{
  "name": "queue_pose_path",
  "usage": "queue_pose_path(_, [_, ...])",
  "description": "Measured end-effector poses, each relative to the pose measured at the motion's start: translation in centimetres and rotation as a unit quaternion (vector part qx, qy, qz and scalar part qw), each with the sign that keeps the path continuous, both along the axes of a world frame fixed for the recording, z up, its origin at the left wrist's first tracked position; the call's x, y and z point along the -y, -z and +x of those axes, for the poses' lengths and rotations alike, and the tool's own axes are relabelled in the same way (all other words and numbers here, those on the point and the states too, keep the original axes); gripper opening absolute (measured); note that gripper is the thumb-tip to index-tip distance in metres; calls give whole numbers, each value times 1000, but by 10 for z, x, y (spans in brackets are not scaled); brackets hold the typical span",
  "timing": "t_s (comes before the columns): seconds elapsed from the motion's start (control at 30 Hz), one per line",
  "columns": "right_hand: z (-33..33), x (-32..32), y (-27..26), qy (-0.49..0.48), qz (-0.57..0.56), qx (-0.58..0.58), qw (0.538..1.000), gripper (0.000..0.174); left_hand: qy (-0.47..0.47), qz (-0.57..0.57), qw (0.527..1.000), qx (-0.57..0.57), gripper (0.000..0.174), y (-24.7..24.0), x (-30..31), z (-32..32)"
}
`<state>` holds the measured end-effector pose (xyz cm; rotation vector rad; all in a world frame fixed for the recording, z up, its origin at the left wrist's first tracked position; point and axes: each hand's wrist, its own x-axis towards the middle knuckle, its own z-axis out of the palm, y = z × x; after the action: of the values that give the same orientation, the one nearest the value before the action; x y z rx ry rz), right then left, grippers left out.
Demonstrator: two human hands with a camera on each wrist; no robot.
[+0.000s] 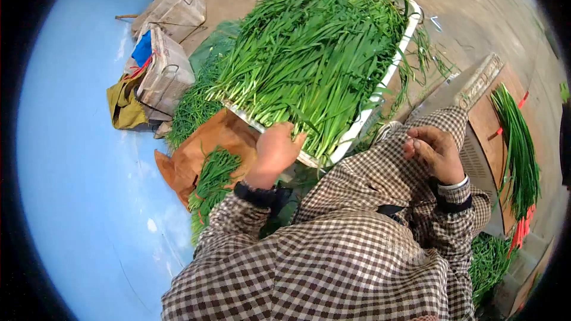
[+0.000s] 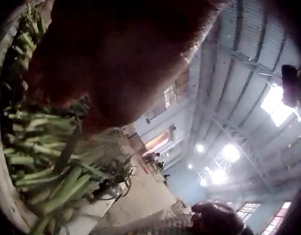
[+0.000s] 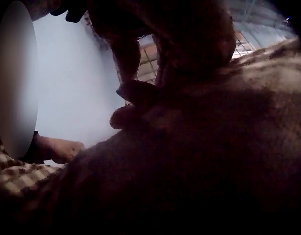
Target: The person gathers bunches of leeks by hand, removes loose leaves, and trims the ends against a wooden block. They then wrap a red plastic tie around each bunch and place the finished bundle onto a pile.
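A large heap of garlic chives (image 1: 321,53) fills a white tray (image 1: 357,131), pale stem ends towards me. At the tray's near rim my left hand (image 1: 276,150) curls its fingers among the stems and pinches a few. The left wrist view shows these fingertips down in the pale stems (image 2: 47,166), the back of the hand in dark shadow. My right hand (image 1: 437,151) is raised over my right thigh, its fingers loosely bent and thumb near the forefinger. Between the finger and thumb (image 3: 136,93) nothing shows in the right wrist view.
A tied bundle of chives (image 1: 517,148) lies on a brown board (image 1: 491,125) at my right. More greens (image 1: 217,172) rest on an orange-brown sack (image 1: 190,148) at the left. Beyond stand pale crates (image 1: 169,74). Loose chives (image 1: 425,53) lie right of the tray.
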<state>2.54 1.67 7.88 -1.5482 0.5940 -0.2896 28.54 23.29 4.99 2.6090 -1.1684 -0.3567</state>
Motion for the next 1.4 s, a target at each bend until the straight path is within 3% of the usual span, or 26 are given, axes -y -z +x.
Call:
queue_pose_path(0.1, [-2, 3, 9, 2, -8, 21, 1000, 23, -80, 10, 992, -93, 57, -16, -9, 26])
queue_pose_path(0.17, [-1, 2, 9, -3, -4, 16, 1000, 23, -48, -58, 977, 202, 80, -5, -12, 44])
queue_pose_path(0.2, [1, 3, 8, -5, -2, 14, 1000, 23, -48, -59, 976, 203, 80, -3, -8, 48])
queue_pose_path(0.27, [3, 3, 8, -5, 0, 18, 1000, 24, -43, 108, 979, 168, 107, 2, 4, 54])
queue_pose_path(0.33, [2, 3, 8, -8, 2, 19, 1000, 24, -21, 112, 981, 159, 106, 8, 8, 59])
queue_pose_path(0.4, [0, 3, 9, 12, 9, 11, 1000, 24, -98, 130, 979, 125, 94, 9, 8, 66])
queue_pose_path(0.43, [0, 3, 9, 9, -8, 11, 1000, 25, -114, 113, 978, 131, 80, 17, 4, 77])
queue_pose_path(0.57, [4, 2, 0, -1, -21, -35, 999, 25, -99, 118, 985, 74, 65, 10, 4, 84])
queue_pose_path(0.67, [4, 4, 6, 1, -15, -22, 1000, 24, -83, 108, 983, 120, 72, 20, 9, 56])
queue_pose_path(0.73, [4, 3, 7, -2, -10, 4, 1000, 24, -126, 111, 980, 111, 69, 23, 16, 52])
queue_pose_path(0.8, [6, 2, 4, -10, -10, -13, 1000, 24, -122, 8, 984, 132, 66, 44, 9, 62])
queue_pose_path(0.93, [8, 3, -4, -15, -15, -34, 999, 24, -81, -32, 982, 165, 61, 40, 14, 39])
queue_pose_path(1.1, [5, 5, 7, -15, -25, -15, 999, 25, -58, 2, 965, 255, 58, 39, 15, 23])
queue_pose_path(1.27, [4, 5, 2, -15, -28, -29, 999, 26, -121, 44, 972, 199, 64, 33, 17, 38])
queue_pose_path(1.33, [4, 6, 5, -22, -30, -9, 999, 26, -148, 55, 980, 125, 63, 38, 22, 40])
queue_pose_path(1.4, [3, 5, 7, -23, -42, -2, 999, 26, -147, 17, 980, 134, 56, 49, 20, 44])
